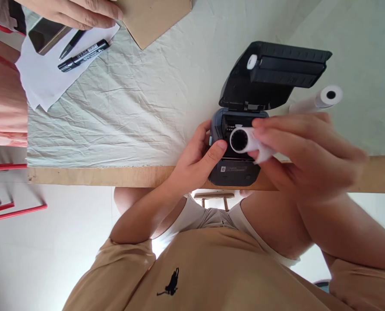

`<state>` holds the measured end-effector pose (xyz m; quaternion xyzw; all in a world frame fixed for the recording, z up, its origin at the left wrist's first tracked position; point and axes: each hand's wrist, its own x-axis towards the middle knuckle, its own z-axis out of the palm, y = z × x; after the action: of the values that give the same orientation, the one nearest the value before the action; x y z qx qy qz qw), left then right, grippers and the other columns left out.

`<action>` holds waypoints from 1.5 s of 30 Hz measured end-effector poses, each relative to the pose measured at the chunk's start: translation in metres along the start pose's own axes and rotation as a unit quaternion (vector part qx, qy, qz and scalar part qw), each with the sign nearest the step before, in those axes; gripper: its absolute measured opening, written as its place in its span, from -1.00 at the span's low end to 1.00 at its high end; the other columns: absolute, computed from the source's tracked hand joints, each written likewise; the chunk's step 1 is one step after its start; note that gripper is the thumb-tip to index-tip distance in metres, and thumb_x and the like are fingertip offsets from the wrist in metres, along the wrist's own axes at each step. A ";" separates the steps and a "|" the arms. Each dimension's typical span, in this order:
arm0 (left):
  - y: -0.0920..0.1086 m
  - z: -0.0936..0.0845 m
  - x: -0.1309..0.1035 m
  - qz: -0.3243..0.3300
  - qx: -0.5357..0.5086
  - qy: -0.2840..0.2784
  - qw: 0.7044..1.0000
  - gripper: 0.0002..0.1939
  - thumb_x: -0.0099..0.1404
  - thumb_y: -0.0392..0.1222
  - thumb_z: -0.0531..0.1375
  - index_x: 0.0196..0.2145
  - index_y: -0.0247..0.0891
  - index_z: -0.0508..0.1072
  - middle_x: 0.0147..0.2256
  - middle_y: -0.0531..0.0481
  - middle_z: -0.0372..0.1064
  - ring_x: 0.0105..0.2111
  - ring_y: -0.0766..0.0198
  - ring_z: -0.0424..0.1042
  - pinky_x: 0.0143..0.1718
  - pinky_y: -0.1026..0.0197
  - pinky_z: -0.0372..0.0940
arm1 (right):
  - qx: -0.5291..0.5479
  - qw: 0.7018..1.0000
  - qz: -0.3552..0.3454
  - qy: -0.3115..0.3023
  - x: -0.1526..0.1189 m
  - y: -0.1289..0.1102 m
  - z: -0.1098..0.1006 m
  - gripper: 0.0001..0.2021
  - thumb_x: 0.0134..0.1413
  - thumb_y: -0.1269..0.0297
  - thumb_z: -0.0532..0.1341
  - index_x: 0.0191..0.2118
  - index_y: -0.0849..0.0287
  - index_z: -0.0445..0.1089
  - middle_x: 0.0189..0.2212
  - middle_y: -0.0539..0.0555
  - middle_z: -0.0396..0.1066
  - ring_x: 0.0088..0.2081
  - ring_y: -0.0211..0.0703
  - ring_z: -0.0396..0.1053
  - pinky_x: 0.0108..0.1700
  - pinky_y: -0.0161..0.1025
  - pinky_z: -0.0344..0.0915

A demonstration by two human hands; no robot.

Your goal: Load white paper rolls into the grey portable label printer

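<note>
A small dark receipt printer (232,172) sits at the table's front edge with its black lid (276,73) swung up and back. My left hand (197,157) grips the printer's left side, its thumb on the rim of the paper bay. Between the fingers of my right hand (309,155) is a white paper roll (252,142), its dark hollow core facing left. The roll is over the open bay; whether it touches the inside, I cannot tell. Behind my right hand lies a second paper roll (331,95), partly hidden by that hand.
At the upper left, another person's hand (85,13) rests beside a brown cardboard piece (156,19). Near it, a black marker (84,55), a pen (71,44) and a dark phone-like object (46,36) lie on white paper (50,86). A pale cloth (121,108) covers the wooden table (82,175).
</note>
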<state>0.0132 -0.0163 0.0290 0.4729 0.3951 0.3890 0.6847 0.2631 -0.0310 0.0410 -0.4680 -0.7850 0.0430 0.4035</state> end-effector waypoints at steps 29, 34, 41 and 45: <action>-0.018 -0.015 -0.004 0.007 0.049 -0.034 0.998 0.47 0.32 0.12 0.74 0.88 0.33 -0.01 0.49 -0.11 0.65 0.32 -0.28 0.82 0.25 -0.13 0.75 | 0.138 0.985 0.105 0.005 -0.004 0.026 0.005 -0.32 0.73 -0.09 0.27 0.78 -0.54 0.25 0.69 0.13 0.45 0.56 0.28 0.66 0.24 0.20 0.79; -0.013 -0.013 -0.004 0.016 0.045 -0.030 0.998 0.46 0.27 0.05 0.78 0.85 0.22 0.06 0.51 -0.14 0.63 0.41 -0.30 0.76 0.38 -0.12 0.72 | 0.204 0.974 0.096 -0.013 -0.004 0.031 0.008 -0.34 0.80 -0.19 0.10 0.82 -0.76 0.13 0.68 -0.05 0.52 0.60 0.28 0.65 0.39 0.36 0.81; -0.014 -0.012 -0.006 -0.007 0.028 -0.023 0.999 0.28 0.42 0.27 0.66 0.84 0.31 0.09 0.52 -0.12 0.63 0.39 -0.29 0.77 0.31 -0.13 0.72 | 0.216 0.971 0.099 -0.033 -0.007 0.026 0.014 -0.44 0.81 -0.30 0.16 0.69 -0.42 0.42 0.42 0.12 0.65 0.40 0.23 0.72 0.35 0.24 0.77; -0.009 -0.011 -0.007 0.005 -0.009 -0.022 1.000 0.15 0.40 0.47 0.67 0.70 0.17 0.30 0.62 -0.21 0.54 0.50 -0.35 0.70 0.36 -0.18 0.73 | 0.197 0.970 0.072 -0.123 -0.010 0.022 0.018 -0.28 0.75 -0.26 0.26 0.78 -0.29 0.16 0.28 0.14 0.66 0.12 0.15 0.73 0.08 0.11 0.80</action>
<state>0.0024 -0.0211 0.0187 0.4777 0.3737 0.3855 0.6954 0.2686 -0.0205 0.0130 -0.4256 -0.7690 0.2828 0.3841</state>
